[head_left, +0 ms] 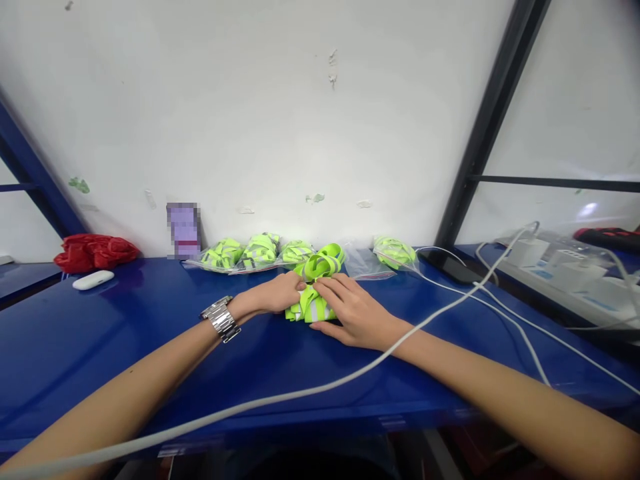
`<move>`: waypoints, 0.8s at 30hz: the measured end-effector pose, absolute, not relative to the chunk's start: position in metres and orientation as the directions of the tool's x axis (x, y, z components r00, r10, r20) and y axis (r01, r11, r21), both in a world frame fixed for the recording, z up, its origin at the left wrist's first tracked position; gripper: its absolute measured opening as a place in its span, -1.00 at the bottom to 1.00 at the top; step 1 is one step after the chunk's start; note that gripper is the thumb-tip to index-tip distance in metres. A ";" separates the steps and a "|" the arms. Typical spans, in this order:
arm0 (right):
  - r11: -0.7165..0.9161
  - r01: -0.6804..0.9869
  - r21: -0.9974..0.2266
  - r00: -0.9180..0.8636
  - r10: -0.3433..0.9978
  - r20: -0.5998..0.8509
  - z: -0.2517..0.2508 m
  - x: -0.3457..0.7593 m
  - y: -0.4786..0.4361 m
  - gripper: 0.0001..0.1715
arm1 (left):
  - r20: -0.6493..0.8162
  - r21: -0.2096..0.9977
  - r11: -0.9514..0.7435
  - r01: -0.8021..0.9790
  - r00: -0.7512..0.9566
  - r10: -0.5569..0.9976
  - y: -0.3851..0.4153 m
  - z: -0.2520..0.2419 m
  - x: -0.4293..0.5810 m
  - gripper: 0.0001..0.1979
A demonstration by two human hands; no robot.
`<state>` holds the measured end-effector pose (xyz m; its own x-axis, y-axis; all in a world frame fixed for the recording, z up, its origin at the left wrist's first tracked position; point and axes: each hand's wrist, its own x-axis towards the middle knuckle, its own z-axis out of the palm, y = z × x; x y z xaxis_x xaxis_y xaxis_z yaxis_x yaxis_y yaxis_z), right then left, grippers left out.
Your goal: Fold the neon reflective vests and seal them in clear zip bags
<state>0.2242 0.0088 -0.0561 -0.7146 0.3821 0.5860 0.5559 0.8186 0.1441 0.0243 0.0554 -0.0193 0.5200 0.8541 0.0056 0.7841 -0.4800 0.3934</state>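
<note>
A bundle of neon-yellow reflective straps (314, 311), striped with silver, lies on the blue table (200, 387) in front of me. My left hand (280, 293), below a metal wristwatch (223, 319), is closed at the bundle's left side with its fingers curled in on the straps. From the right, my right hand (355, 310) grips the bundle, fingers bent over its top and thumb low at its near side. Loops of loose strap (323, 263) rise behind my hands. My fingers cover part of the bundle's middle.
Along the wall lie bagged strap bundles (261, 251), another bag (395, 252) and a flat clear bag (367, 263). Left are red fabric (95, 252), a white case (93, 280) and a purple-screened phone (185, 230). A white cable (320, 389) crosses before my arms; white chargers (565, 267) stand right.
</note>
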 end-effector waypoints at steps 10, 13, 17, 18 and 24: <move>0.812 0.558 0.171 -0.785 0.449 0.426 -0.049 0.225 0.021 -0.38 | 0.187 0.069 -0.577 0.814 0.558 0.808 0.049 -0.029 0.014 -0.75; 0.823 0.560 0.095 -0.770 0.474 0.428 -0.054 0.232 0.030 -0.38 | 0.354 -0.071 -0.618 0.783 0.599 0.718 0.039 -0.031 0.018 -0.68; 0.833 0.552 0.034 -0.767 0.492 0.412 -0.058 0.236 0.036 -0.42 | 0.417 -0.213 -0.806 0.553 0.797 0.437 0.026 -0.033 0.015 -0.66; 0.834 0.551 0.028 -0.766 0.491 0.415 -0.059 0.236 0.036 -0.41 | 0.399 -0.214 -0.827 0.520 0.819 0.412 0.025 -0.034 0.013 -0.59; 0.830 0.557 -0.019 -0.745 0.510 0.430 -0.060 0.238 0.026 -0.35 | 0.290 -0.264 -0.824 0.502 0.856 0.428 0.025 -0.037 0.002 -0.53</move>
